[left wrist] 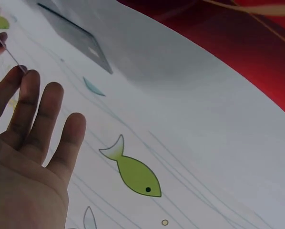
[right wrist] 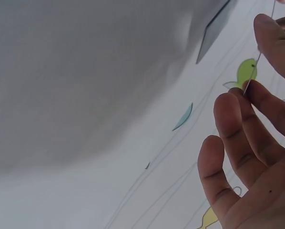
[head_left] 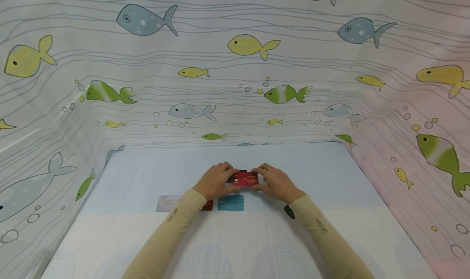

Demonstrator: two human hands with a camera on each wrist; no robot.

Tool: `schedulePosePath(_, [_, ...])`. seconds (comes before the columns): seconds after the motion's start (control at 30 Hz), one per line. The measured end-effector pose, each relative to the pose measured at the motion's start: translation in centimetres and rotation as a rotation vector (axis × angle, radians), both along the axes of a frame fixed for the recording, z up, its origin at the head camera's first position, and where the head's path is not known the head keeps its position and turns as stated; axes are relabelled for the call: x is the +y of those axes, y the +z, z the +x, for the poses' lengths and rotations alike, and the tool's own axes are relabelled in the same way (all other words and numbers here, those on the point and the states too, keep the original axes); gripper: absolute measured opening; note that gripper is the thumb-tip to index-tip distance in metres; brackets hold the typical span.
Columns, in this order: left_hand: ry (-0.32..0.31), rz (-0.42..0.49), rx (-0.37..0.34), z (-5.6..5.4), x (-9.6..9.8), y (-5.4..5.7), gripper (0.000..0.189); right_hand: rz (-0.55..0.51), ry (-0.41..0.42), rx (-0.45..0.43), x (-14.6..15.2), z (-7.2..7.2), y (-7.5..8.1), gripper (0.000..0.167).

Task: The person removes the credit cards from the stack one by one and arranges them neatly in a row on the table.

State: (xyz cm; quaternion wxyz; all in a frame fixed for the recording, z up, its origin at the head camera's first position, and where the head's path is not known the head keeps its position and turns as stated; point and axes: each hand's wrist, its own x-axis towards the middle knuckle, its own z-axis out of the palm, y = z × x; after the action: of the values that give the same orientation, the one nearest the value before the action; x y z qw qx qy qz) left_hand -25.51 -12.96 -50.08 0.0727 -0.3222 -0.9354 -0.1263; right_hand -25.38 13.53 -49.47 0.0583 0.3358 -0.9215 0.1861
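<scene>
Between the two hands is a red VIP card (head_left: 247,179), raised over the table with its printed side toward the head camera. My left hand (head_left: 216,182) pinches its left end between fingertips and thumb. The right end is pinched the same way by my right hand (head_left: 278,184). From the wrists the held card (right wrist: 255,71) appears edge-on as a thin line. Past it, partly hidden, lies a dark card (head_left: 242,171) with a black edge. Closer to the person lie a teal VIP card (head_left: 230,202), a silver VIP card (head_left: 166,203) and a dark red card (head_left: 208,206).
A pale bedspread-like cloth (head_left: 235,234) covers the table. Fish-printed curtain walls (head_left: 235,79) rise at the back and both sides. Tan sleeves (head_left: 161,238) cover the forearms; the left one partly hides the silver and dark red cards.
</scene>
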Motion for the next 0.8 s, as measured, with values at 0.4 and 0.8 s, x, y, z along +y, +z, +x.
schedulePosePath(0.4, [-0.012,0.026,0.011,0.7,0.9,0.9,0.062,-0.021,-0.019,-0.017,1.5,0.9,0.6,0.055])
schedulePosePath(0.8, [-0.022,0.059,0.003,1.8,2.2,1.7,0.059,-0.047,-0.026,-0.004,3.0,1.6,0.7,0.057])
